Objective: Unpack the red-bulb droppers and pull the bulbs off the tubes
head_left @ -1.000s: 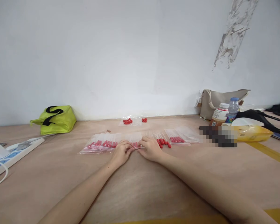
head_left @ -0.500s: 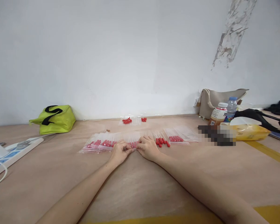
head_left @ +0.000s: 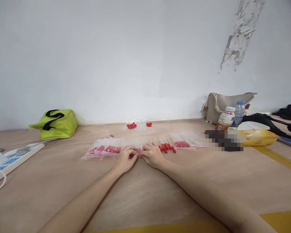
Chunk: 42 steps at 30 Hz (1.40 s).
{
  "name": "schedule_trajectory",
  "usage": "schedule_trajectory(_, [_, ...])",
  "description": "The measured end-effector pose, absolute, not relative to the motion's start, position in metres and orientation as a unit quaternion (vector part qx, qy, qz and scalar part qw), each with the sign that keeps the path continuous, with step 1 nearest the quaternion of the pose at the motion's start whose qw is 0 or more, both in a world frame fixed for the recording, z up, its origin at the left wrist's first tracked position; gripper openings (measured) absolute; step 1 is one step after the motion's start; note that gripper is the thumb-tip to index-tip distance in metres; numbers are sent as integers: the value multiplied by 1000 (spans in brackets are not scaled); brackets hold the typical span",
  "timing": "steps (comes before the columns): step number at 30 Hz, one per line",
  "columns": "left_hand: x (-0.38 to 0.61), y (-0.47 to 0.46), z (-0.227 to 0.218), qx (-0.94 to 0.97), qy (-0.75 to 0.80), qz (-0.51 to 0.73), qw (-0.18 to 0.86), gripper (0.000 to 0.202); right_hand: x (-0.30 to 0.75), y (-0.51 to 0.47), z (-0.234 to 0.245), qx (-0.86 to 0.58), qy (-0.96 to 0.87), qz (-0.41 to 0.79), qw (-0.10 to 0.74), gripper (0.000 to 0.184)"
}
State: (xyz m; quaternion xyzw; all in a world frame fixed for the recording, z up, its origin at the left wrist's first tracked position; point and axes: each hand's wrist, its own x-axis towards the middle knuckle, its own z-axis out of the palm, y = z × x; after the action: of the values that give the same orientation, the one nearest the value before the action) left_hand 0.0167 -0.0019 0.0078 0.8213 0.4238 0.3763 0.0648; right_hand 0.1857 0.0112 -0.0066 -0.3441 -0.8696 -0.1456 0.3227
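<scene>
My left hand (head_left: pixel 126 160) and my right hand (head_left: pixel 152 155) meet at the middle of the table, fingers pinched on the near edge of a small clear zip bag (head_left: pixel 135 142). Red-tipped pieces show through it; the fingers hide most of that edge. Left of my hands lie overlapping zip bags (head_left: pixel 97 154) with red-tipped pieces inside. Loose thin sticks with red tips (head_left: pixel 167 147) lie just beyond my right hand, on its right. Further right are more clear bags (head_left: pixel 192 138), with red tips (head_left: pixel 181 144) showing in one.
Against the wall lie red pieces (head_left: pixel 131 125) on clear plastic. A lime-green bag (head_left: pixel 60 126) and a white power strip (head_left: pixel 16 160) are at the left. At the right stand two bottles (head_left: pixel 226 118), a beige bag (head_left: pixel 212 111) and a yellow packet (head_left: pixel 259 138).
My fingers have shifted slightly left along the bag's near edge, and fewer red tips show between my hands. The view has turned a little; the other things lie as before.
</scene>
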Motion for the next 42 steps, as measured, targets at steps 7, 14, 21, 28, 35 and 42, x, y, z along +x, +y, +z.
schedule_trajectory(7, [12, 4, 2, 757, 474, 448, 29, 14, 183, 3, -2, -297, -899, -61, 317, 11])
schedule_trajectory(14, [3, 0, 10, 769, 448, 446, 96, 22, 207, -5, -1, -250, -898, 122, 340, 13])
schedule_trajectory(21, [-9, -9, 27, 916, 320, 217, 102, 34, 217, -13, 0, -328, -834, 189, 401, 17])
schedule_trajectory(28, [1, -24, 29, 934, 293, 197, 52, 39, 221, -23, -9, -453, -751, 174, 448, 7])
schedule_trajectory(35, [-2, -35, 21, 920, 298, 231, 107, 24, 226, -30, 2, -383, -836, 165, 358, 39])
schedule_trajectory(42, [-10, -34, 12, 882, 351, 291, 123, 23, 225, -32, 9, -302, -874, 200, 322, 35])
